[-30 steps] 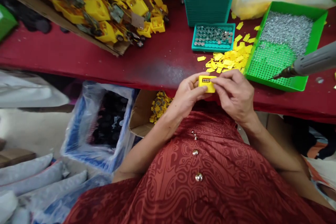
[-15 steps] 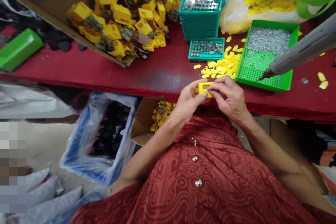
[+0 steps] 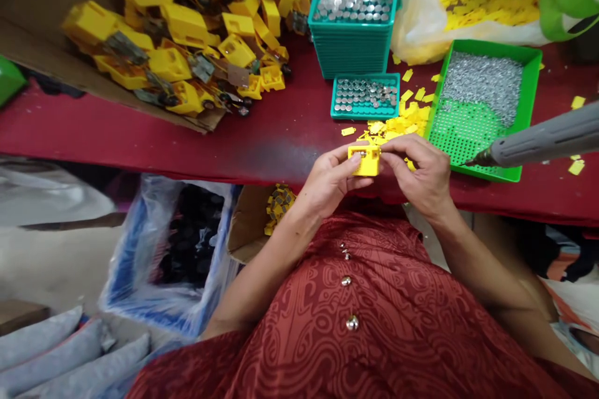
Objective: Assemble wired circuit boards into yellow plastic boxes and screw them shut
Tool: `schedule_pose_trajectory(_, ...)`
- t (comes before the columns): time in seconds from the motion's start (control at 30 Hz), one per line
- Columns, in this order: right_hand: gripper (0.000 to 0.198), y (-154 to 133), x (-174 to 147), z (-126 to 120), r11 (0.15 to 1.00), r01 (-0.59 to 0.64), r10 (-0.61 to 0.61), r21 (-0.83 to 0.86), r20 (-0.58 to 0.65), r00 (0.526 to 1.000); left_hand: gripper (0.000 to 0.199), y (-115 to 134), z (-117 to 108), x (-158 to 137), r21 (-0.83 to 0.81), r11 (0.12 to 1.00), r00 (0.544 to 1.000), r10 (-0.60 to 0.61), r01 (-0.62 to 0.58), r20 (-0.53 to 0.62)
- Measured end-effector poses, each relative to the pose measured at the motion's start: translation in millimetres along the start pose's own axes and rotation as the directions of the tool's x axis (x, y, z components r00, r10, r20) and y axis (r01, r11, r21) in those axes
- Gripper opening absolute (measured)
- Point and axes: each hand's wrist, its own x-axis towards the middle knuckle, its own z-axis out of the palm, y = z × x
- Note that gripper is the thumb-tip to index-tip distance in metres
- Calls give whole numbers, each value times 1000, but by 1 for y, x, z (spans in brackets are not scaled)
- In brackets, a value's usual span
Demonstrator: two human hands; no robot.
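Observation:
My left hand (image 3: 327,182) is closed around a small yellow plastic housing (image 3: 370,166), with the thumb on its upper face by an open slot where something metallic shows. At the housing's right edge is my right hand (image 3: 421,174), its thumb and forefinger pinched together; what lies between those fingertips is too small to make out. Just beyond the hands lies a pile of flat yellow plastic covers (image 3: 412,120). Behind it sits a shallow teal tray (image 3: 341,113) of round silver button cells (image 3: 358,88).
A grey electric screwdriver (image 3: 538,137) reaches in from the right over a green tray (image 3: 528,106) of small screws. Stacked teal trays (image 3: 350,47) stand behind. At the left, a cardboard box (image 3: 32,53) spills yellow toy parts (image 3: 185,25). A lined blue crate (image 3: 116,262) sits below the table.
My right fingers have moved from the top of the housing to its right edge. The housing has tilted, showing more of its side, and my left thumb now rests by the slot.

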Motion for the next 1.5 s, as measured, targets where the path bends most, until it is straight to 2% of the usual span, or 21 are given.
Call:
schedule_pose_trajectory(0.13,12,7,11,3,999,-33,34,-26,46,998,32,4,-5,10,-20,1000,1000,-13,13,-1)
schedule_pose_trajectory(0.3,10,13,25,1,993,-115,118,-28,168,979,32,8,-8,23,46,999,999,-15,17,-40)
schedule_pose_trajectory(0.4,9,13,28,4,987,-157,158,-18,143,977,30,9,-8,28,92,996,999,0,4,-37)
schedule_pose_trajectory(0.53,11,12,28,14,968,-249,246,22,79,966,29,9,-10,33,60,998,999,13,-11,-32)
schedule_pose_trajectory(0.73,13,13,34,15,939,-330,312,93,164,936,34,14,-16,37,51,998,999,-27,29,-42)
schedule_pose_trajectory(0.87,13,12,35,10,965,-257,247,50,156,956,34,16,-18,38,17,999,998,-46,46,-42)
schedule_pose_trajectory(1.0,10,12,32,7,997,-61,68,-54,159,985,32,16,-18,40,-25,999,998,-43,42,-55)
schedule_pose_trajectory(1.2,30,16,32,5,991,106,-81,-77,272,959,30,15,-18,40,-32,999,999,-15,14,-37)
schedule_pose_trajectory(1.3,30,17,34,4,989,115,-84,-89,299,951,29,16,-18,40,-18,1000,999,-20,19,-37)
schedule_pose_trajectory(1.5,21,15,35,5,999,32,-18,-38,322,947,33,14,-18,39,-9,1000,999,3,-3,-33)
